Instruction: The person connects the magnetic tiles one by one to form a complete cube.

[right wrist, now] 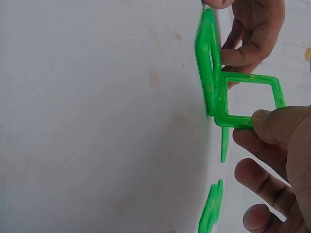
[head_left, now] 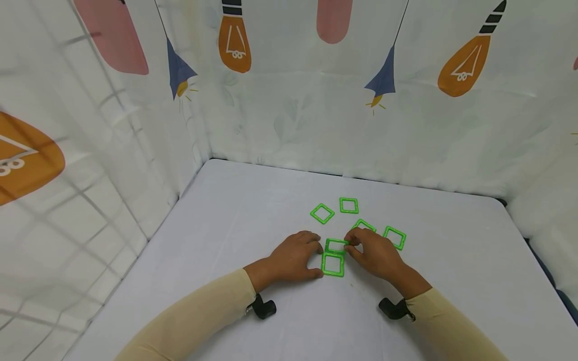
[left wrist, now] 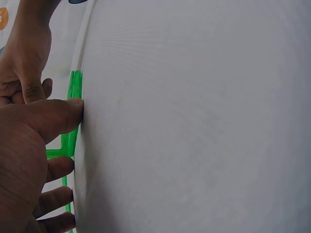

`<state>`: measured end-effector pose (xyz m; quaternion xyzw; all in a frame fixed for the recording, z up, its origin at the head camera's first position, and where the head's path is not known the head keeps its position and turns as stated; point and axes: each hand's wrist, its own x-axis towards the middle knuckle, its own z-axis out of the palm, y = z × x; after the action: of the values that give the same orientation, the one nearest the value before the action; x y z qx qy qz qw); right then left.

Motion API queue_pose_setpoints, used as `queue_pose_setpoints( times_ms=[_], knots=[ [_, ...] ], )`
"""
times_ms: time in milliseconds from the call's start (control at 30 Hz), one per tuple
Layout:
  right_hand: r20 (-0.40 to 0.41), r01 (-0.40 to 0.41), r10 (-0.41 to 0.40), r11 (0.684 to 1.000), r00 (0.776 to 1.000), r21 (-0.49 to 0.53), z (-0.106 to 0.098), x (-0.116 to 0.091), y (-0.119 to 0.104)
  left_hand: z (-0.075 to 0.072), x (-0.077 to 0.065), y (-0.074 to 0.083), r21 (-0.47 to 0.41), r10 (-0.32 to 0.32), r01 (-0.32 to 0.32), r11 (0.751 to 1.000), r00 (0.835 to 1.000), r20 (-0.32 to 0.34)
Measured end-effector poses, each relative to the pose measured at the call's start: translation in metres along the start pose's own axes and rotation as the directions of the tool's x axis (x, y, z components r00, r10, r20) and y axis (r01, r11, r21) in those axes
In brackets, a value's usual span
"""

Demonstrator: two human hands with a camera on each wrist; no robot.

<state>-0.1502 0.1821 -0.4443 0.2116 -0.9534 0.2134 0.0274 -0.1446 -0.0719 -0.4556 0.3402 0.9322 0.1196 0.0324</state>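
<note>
My right hand (head_left: 375, 253) pinches a green square frame tile (right wrist: 250, 77) between thumb and index finger at its right side. This tile stands raised, its lower edge along the far edge of another green square tile (head_left: 333, 274) that lies flat on the white table. My left hand (head_left: 293, 255) is at the left of the pair, its thumb against the flat tile's near left corner. Its other fingers are spread loosely, with fingertips near the raised tile's left side. In the right wrist view, the right hand's remaining fingers are loosely bent away from the tile.
Beyond the hands lie more green squares: one turned like a diamond (head_left: 327, 208), one at the back (head_left: 340, 205), one partly behind the right hand (head_left: 368, 224), one to its right (head_left: 396, 231). A patterned white curtain (head_left: 289, 125) hangs behind the white table (head_left: 253, 195).
</note>
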Motion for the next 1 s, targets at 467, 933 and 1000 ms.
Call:
queue_pose_setpoints(
  times_ms=[467,933,1000],
  knots=[
    [0.008,0.015,-0.015,1.000,1.000,0.019,0.0021,0.0000,-0.0008,-0.0032,0.0001,0.0032,-0.003,-0.001,0.001,1.000,1.000,-0.003],
    [0.031,0.005,-0.005,1.000,0.999,0.013,0.0017,-0.0005,-0.0025,-0.0019,0.0001,0.0034,0.007,-0.010,0.010,1.000,1.000,0.000],
    [0.033,0.002,-0.002,1.000,0.999,0.014,0.0020,-0.0007,-0.0027,-0.0015,-0.0001,0.0032,0.006,-0.013,0.013,1.000,1.000,0.003]
  ],
)
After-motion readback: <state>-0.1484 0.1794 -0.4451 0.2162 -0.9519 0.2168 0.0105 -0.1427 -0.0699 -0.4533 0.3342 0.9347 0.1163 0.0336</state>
